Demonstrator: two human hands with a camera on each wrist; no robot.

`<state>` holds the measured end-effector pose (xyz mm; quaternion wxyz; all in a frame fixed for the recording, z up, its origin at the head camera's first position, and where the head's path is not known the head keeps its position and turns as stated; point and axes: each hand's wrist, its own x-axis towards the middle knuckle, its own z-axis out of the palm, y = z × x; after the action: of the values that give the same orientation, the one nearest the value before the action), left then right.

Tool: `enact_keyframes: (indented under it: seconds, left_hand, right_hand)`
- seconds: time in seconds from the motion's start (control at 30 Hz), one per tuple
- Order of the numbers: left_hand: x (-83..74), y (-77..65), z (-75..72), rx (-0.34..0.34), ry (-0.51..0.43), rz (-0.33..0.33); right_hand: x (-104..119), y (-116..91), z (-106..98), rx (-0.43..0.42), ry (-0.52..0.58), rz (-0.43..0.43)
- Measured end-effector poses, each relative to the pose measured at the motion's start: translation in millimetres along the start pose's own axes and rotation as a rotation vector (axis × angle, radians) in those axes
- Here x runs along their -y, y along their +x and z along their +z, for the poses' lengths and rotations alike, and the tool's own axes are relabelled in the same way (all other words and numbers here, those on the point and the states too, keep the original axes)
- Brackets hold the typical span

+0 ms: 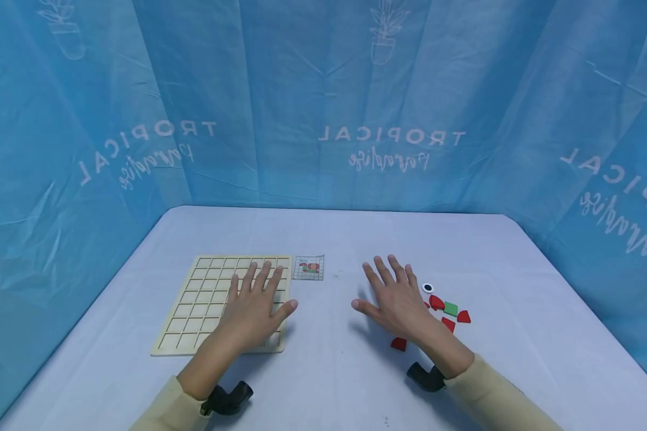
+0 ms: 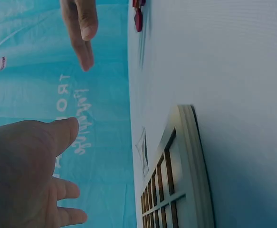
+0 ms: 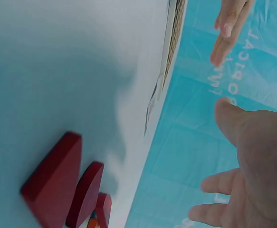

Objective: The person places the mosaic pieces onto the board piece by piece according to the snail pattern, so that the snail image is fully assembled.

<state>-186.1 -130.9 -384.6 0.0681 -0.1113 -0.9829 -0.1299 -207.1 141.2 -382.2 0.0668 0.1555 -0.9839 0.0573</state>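
Observation:
My left hand hovers over a pale wooden grid board, fingers spread and straight, holding nothing. Part of the board's right side is hidden beneath it. Across from it, my right hand is raised above the table with its fingers spread, also holding nothing. Beside and partly under that hand lie several red pieces, a green square and a white disc with a black centre. In the right wrist view the thick red pieces lie flat below the palm.
A small gridded card with a coloured picture lies against the board's upper right edge. The white-covered table is bordered by blue printed curtains at the back and sides. Black devices are strapped at both wrists.

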Motion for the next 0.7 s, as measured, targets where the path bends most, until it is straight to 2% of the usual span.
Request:
enact_keyframes:
  seconds: [0.4,0.7]
  left_hand:
    - [19.6,-8.4,-8.9,-0.025,-0.024,-0.016]
    - [38.5,-12.0,-16.3,-0.037,-0.046,-0.062]
  right_hand:
    - [14,10,1,0.015,0.084,-0.048]
    - [28,21,7,0.043,0.132,-0.050]
